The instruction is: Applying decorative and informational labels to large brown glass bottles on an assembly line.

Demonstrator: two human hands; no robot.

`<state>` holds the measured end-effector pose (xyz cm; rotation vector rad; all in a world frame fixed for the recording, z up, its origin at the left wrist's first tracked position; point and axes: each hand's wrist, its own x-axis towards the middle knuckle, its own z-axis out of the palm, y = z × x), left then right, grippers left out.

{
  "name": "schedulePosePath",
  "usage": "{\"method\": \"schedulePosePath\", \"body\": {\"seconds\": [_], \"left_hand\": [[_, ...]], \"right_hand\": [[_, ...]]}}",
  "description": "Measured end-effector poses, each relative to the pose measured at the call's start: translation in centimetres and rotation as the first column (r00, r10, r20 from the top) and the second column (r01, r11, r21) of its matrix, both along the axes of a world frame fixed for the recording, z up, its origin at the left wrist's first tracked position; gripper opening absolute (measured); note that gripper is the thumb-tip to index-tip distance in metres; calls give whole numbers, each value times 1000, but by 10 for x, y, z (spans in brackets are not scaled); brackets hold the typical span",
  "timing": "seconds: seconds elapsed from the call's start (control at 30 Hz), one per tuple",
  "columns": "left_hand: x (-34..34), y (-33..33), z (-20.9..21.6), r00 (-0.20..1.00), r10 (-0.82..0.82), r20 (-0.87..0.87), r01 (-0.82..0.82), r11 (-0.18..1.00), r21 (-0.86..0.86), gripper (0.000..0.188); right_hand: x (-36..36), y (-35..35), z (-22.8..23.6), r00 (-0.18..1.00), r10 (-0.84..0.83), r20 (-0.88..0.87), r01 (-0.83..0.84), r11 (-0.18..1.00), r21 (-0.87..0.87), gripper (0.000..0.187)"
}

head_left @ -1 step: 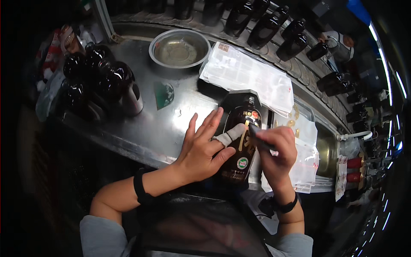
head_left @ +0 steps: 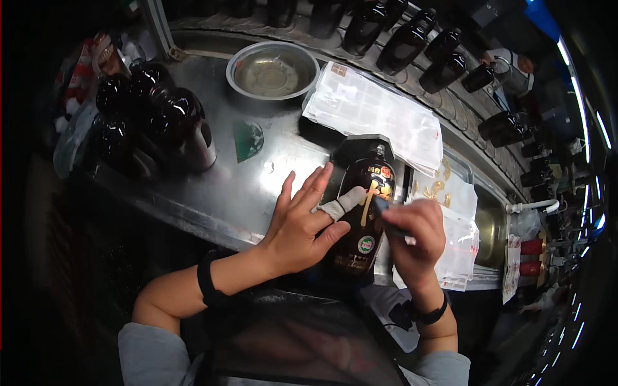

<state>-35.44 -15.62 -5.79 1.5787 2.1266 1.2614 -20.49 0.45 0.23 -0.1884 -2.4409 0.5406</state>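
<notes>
A dark brown bottle [head_left: 360,222] with gold lettering and a round green-and-white mark lies tilted back in a black holder [head_left: 360,145]. My left hand [head_left: 299,222] rests at its left side with the fingers spread. One finger wears a pale fabric finger cover [head_left: 344,203], and its tip presses on the gold lettering. Closed round a dark, flat-ended tool [head_left: 382,207] is my right hand [head_left: 418,238], just right of the lettering. The tool's tip is at the bottle's surface; most of its body is hidden in the hand.
Several dark bottles [head_left: 183,128] stand at the left of the metal table [head_left: 212,199]. A metal basin [head_left: 273,95] sits at the back beside sheets in clear plastic [head_left: 380,112]. Gold pieces [head_left: 432,191] lie at right near a sink [head_left: 492,228]. Bottles line a conveyor [head_left: 438,100] behind.
My right hand and the tool have shifted slightly, uncovering more of the gold lettering near the fingertip. My left hand stays almost in place on the bottle.
</notes>
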Motion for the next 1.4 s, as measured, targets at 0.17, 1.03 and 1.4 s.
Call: {"method": "schedulePosePath", "body": {"seconds": [0.17, 1.03, 1.4], "left_hand": [[-36, -26, 6, 993, -3, 121, 11, 997, -72, 40], [-79, -20, 3, 797, -12, 603, 44, 998, -37, 39], [-86, -31, 1, 644, 42, 764, 43, 995, -91, 40]], "right_hand": [[-13, -29, 31, 969, 160, 188, -128, 976, -175, 29], [-62, -28, 20, 991, 93, 94, -77, 983, -166, 26], [-95, -42, 20, 995, -10, 96, 0, 994, 107, 26]]}}
